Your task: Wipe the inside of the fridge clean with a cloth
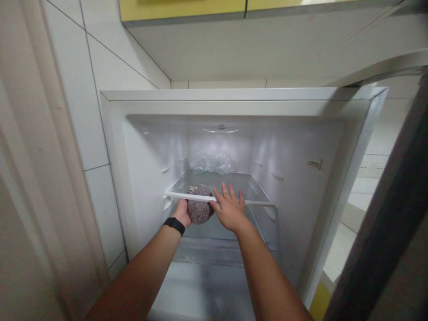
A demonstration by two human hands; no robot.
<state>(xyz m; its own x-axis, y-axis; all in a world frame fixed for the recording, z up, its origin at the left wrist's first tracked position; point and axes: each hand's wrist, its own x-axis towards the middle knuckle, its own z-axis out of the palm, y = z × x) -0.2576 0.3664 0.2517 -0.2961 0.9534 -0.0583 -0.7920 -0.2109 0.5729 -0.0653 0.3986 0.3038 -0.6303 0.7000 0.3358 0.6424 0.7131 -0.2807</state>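
Note:
Inside a refrigerator, my left hand (182, 212) holds a rounded, fuzzy grey-brown cloth (199, 211) under the front edge of the upper glass shelf (242, 180). Its thumb side shows, while the other fingers are hidden behind the cloth. Part of the bundle is visible above the shelf's white front trim (183, 195), apparently through the glass. My right hand (230, 207) lies over that trim, right of the cloth, with its fingers spread. Whether the right palm presses on the shelf, I cannot tell.
A crumpled clear plastic bag (214, 162) sits at the back of the upper shelf. Refrigerator walls (294, 178) close in on both sides, with a dark open door (381, 200) at right. Yellow-fronted cabinets (183, 10) hang overhead. A tiled wall (100, 196) stands at left.

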